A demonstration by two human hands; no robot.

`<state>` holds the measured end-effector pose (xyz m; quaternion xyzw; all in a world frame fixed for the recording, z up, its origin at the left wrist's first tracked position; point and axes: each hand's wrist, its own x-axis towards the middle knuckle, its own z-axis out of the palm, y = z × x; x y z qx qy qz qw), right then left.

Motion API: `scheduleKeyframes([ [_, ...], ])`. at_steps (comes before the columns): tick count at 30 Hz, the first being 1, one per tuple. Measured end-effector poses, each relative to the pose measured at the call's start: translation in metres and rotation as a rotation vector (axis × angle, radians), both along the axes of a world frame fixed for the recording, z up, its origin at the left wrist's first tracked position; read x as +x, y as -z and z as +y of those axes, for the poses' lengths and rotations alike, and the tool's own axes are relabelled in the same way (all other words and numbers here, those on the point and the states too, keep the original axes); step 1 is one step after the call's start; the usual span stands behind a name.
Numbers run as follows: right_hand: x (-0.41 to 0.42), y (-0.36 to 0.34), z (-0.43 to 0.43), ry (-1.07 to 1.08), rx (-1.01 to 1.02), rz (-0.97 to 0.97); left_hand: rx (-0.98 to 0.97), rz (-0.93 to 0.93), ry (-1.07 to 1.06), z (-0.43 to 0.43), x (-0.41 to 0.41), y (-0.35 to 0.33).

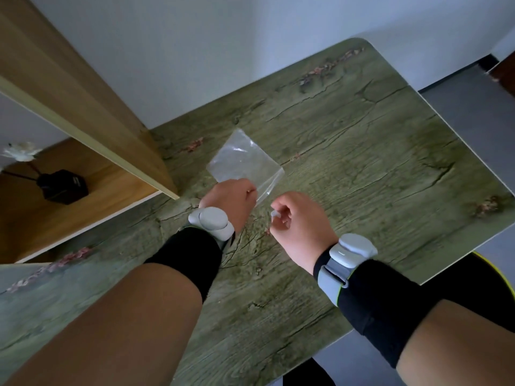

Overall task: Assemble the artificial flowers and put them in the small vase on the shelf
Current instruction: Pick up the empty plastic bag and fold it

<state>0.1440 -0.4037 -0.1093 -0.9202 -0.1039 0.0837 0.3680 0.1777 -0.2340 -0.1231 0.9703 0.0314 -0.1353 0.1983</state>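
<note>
A clear plastic bag [243, 160] lies on the green wood-pattern table [362, 151]. My left hand [231, 201] pinches the bag's near edge. Just to the right of it, my right hand [298, 221] is closed around a small white piece [275, 213] held at the fingertips. At the far left, a small black vase [64, 186] stands on the wooden shelf [69, 218] with a white artificial flower [21, 153] on a dark stem in it.
The shelf's wooden side panel [83, 93] rises between the vase and the bag. A white wall is behind the table. The table's right edge drops to grey floor [468, 112]. Both wrists wear grey bands over black sleeves.
</note>
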Motion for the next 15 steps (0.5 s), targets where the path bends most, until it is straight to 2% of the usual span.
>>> scheduleKeyframes([
  [4, 0.005, -0.022, 0.013, 0.062, 0.067, -0.095, -0.1, -0.004, -0.057, 0.002, -0.012, -0.018],
  [10, 0.006, -0.046, 0.025, 0.144, 0.049, -0.064, -0.321, 0.006, -0.19, 0.003, -0.032, -0.049],
  [15, 0.003, -0.06, 0.028, 0.147, -0.012, -0.073, -0.349, -0.02, -0.19, 0.008, -0.045, -0.074],
])
